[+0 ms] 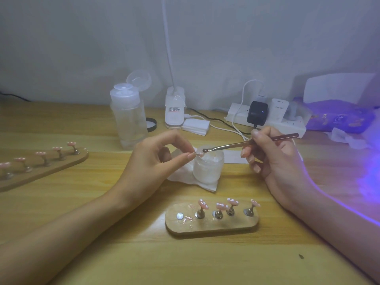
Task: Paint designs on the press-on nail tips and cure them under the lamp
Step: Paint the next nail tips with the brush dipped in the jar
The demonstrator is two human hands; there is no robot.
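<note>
My left hand [162,155] pinches a small pink nail tip [201,154] between thumb and forefinger, over a frosted white jar [208,167]. My right hand [269,155] holds a thin metal tool [253,141] whose rounded end touches the tip. In front of me a short wooden stand [211,221] carries several pink tips with white dots on metal pegs; one magnet spot at its left is bare. A longer wooden stand [43,167] at the left holds several more pink tips.
A white tissue [185,177] lies under the jar. At the back stand a clear pump bottle [128,118], a white lamp base [174,108], a power strip [265,118] with chargers and cables, and a black lid [151,124]. Purple light glows at the right, by a purple device [339,116].
</note>
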